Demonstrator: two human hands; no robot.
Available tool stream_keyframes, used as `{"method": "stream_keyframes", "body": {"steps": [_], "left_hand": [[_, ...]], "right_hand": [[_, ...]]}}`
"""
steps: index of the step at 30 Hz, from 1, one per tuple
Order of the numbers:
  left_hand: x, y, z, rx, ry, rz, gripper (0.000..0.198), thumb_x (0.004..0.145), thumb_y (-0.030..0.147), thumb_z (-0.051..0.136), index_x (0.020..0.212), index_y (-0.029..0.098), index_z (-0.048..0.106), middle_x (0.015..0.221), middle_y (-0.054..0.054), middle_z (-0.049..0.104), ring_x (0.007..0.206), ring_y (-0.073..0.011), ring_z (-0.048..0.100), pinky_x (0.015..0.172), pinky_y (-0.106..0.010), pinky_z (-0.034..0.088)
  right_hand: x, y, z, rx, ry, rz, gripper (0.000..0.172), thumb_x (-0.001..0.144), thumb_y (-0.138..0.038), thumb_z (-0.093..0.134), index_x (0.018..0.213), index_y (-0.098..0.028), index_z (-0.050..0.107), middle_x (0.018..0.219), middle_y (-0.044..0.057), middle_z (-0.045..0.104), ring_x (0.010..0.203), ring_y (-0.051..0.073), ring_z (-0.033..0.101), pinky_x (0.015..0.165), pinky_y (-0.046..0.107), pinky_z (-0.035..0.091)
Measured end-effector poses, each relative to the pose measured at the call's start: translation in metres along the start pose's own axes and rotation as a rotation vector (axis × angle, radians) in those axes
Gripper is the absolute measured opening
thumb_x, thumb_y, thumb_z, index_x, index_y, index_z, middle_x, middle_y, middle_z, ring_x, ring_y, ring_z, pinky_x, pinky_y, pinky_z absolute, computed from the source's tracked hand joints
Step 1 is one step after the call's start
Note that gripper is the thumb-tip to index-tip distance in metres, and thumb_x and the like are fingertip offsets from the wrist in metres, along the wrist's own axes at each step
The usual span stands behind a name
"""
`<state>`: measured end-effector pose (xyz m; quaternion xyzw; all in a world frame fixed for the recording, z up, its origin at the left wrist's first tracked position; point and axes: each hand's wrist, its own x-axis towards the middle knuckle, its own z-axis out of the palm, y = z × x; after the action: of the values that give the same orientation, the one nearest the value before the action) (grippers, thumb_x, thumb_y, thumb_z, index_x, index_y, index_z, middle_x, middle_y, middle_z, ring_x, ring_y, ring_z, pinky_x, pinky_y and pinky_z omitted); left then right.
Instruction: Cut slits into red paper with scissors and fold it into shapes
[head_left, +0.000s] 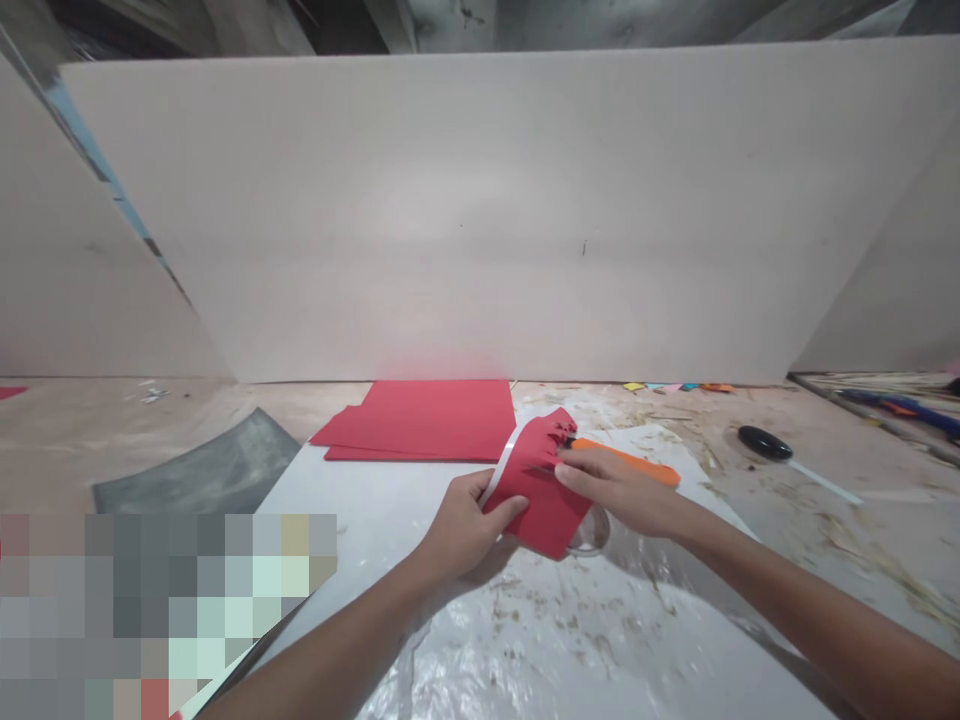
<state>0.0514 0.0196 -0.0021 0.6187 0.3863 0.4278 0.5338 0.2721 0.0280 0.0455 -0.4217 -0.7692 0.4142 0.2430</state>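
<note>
My left hand (469, 525) grips a piece of red card (551, 510) by its left side, thumb on top. A white strip (499, 470) runs along that side of the card. The card's far edge is ragged, with small cuts and curled bits. My right hand (611, 485) has its fingers closed at the card's right side, by the cuts. Just beyond the right hand lies an orange utility knife (652, 468), partly hidden by the fingers. A round, clear object (596, 530) shows partly from behind the card; its kind is unclear.
Red sheets (442, 415) lie stacked behind my hands on a white plastic-covered board (555, 650). A dark grey sheet (202, 465) is at left. A black-handled tool (765, 442), straw-like scraps (900, 570) and coloured paper bits (667, 387) lie right. A white panel (480, 220) stands behind.
</note>
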Motion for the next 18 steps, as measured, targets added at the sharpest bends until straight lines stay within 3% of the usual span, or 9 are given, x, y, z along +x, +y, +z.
{"method": "stream_keyframes", "body": {"steps": [5,13,18], "left_hand": [[-0.001,0.002,0.000,0.026,-0.028,0.017,0.024,0.081,0.032,0.068,0.089,0.010,0.071,0.084,-0.009,0.072,0.074,-0.0201,0.063,0.066,-0.027,0.048],[-0.002,0.002,0.000,-0.080,-0.043,-0.018,0.027,0.076,0.035,0.074,0.089,0.011,0.073,0.088,-0.011,0.073,0.079,-0.0243,0.066,0.070,-0.029,0.051],[-0.002,0.004,0.006,-0.341,0.042,-0.097,0.027,0.077,0.035,0.075,0.095,0.016,0.069,0.088,-0.008,0.069,0.077,-0.0194,0.063,0.066,-0.028,0.051]], "right_hand": [[0.000,-0.002,0.001,-0.032,0.011,0.011,0.047,0.098,-0.058,0.039,0.078,-0.018,0.054,0.072,0.000,0.052,0.064,0.013,0.046,0.058,0.026,0.037],[0.000,-0.006,0.002,-0.041,-0.006,0.018,0.046,0.098,-0.058,0.038,0.077,-0.019,0.051,0.073,0.000,0.051,0.066,0.014,0.046,0.060,0.027,0.037],[0.002,0.001,-0.022,-0.060,0.027,0.032,0.044,0.098,-0.057,0.038,0.080,-0.019,0.052,0.076,-0.001,0.049,0.066,0.014,0.044,0.059,0.026,0.035]]}}
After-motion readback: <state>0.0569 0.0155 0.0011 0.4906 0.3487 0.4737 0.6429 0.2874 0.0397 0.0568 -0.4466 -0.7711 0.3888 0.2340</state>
